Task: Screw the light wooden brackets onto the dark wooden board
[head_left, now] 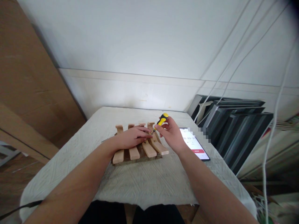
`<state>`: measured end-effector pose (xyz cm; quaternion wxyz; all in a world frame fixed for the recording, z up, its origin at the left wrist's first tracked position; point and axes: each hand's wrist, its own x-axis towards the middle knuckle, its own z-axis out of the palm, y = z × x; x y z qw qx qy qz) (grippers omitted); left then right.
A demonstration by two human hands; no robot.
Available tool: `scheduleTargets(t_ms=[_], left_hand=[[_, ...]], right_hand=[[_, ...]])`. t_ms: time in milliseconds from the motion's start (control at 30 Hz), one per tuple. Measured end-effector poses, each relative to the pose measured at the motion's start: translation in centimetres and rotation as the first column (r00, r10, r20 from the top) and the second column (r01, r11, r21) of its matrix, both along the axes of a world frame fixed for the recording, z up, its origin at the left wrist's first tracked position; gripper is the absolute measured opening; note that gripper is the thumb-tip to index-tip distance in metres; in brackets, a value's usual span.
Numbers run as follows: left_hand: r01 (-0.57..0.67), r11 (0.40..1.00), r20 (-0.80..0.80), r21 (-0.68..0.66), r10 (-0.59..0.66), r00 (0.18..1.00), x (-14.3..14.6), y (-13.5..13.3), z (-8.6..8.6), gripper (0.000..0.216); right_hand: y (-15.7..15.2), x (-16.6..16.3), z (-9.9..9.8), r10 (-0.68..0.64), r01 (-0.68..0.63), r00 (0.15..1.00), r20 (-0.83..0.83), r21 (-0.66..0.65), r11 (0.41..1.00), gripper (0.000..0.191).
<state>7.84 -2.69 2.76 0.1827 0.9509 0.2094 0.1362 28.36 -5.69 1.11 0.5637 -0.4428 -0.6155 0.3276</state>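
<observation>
My right hand is closed around a yellow and black screwdriver, which leans with its tip down against a small wooden slatted piece. Several pale, curved wooden slats lie side by side across a darker wooden base. My left hand rests over the slats, fingers stretched toward the screwdriver's tip. Its fingertips are close to the tip, and whether they pinch a small part there is too small to tell. Dark round holes show in the slats near the fingers.
A phone with a lit timer screen lies right of my right hand on the cloth-covered table. Dark flat panels lean beyond the table's right edge. White cables hang at right. Brown cardboard stands at left.
</observation>
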Motion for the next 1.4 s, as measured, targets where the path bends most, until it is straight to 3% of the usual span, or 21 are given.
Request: scheduleTargets(t_ms=[200, 267, 400, 667, 867, 1133, 1233, 1400], left_hand=[[0.002, 1.000, 0.010, -0.027, -0.001, 1.000, 0.04, 0.06, -0.01, 0.028], [-0.003, 1.000, 0.000, -0.023, 0.003, 1.000, 0.03, 0.14, -0.06, 0.028], [-0.007, 1.000, -0.018, -0.020, 0.006, 1.000, 0.02, 0.28, -0.12, 0.029], [-0.022, 0.999, -0.002, -0.023, 0.022, 1.000, 0.08, -0.09, 0.16, 0.028], [-0.028, 0.998, 0.035, -0.053, 0.030, 0.999, 0.06, -0.20, 0.15, 0.027], [-0.039, 0.999, -0.011, -0.011, 0.039, 0.999, 0.12, -0.41, 0.43, 0.029], [-0.053, 0.999, -0.031, -0.009, 0.052, 0.998, 0.17, -0.48, 0.50, 0.029], [-0.006, 1.000, -0.009, 0.009, 0.006, 1.000, 0.11, -0.22, 0.24, 0.028]], right_hand=[[-0.28, 0.06, 0.29, 0.013, -0.013, 1.000, -0.007, 0.002, 1.000, 0.030], [-0.20, -0.02, 0.31, -0.022, 0.022, 0.999, 0.024, 0.002, 1.000, 0.025], [-0.14, -0.30, 0.26, -0.126, 0.126, 0.989, 0.082, 0.003, 0.992, 0.033], [-0.50, -0.26, 0.21, 0.044, -0.045, 0.999, 0.032, 0.048, 0.998, 0.022], [-0.43, -0.56, 0.23, -0.097, 0.095, 0.992, 0.085, 0.022, 0.995, 0.032], [-0.84, -0.31, 0.34, -0.009, 0.010, 0.999, 0.039, -0.020, 1.000, 0.029], [-0.74, -0.10, 0.42, -0.028, 0.029, 0.998, 0.061, -0.012, 1.000, 0.025], [-0.63, -0.16, 0.67, -0.077, 0.082, 0.995, 0.058, -0.089, 0.993, 0.033]])
